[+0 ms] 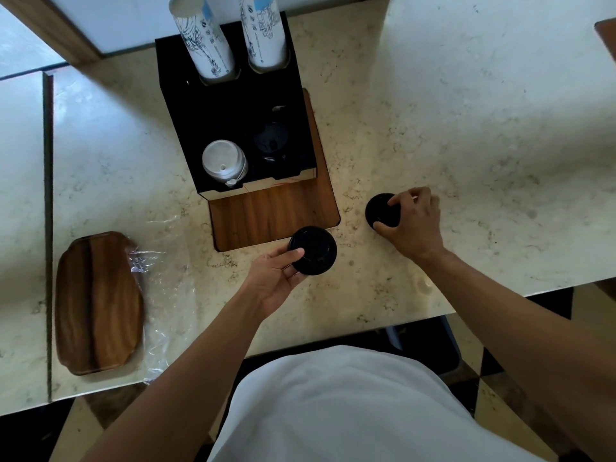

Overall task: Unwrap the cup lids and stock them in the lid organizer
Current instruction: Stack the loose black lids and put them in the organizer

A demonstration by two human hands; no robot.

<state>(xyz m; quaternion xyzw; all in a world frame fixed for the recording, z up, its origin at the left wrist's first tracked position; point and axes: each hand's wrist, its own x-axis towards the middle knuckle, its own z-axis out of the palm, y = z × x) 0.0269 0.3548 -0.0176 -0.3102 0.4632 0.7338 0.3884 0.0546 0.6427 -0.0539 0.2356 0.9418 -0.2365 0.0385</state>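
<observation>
My left hand [275, 278] grips a stack of black cup lids [315, 250], held just above the marble counter in front of the organizer. My right hand [415, 225] is closed around a second stack of black lids [380, 210] that rests on the counter to the right. The black lid organizer [186, 105] stands at the back centre. Its front left slot holds white lids [221, 160] and its front right slot holds black lids [271, 141]. Clear plastic wrap [166, 271] lies crumpled on the counter at the left.
Two stacks of white printed paper cups [206, 38] stick out of the organizer's rear slots. A wooden board [266, 215] lies under the organizer. An oval wooden tray [96, 305] sits near the left front edge. The counter's front edge runs just below my hands.
</observation>
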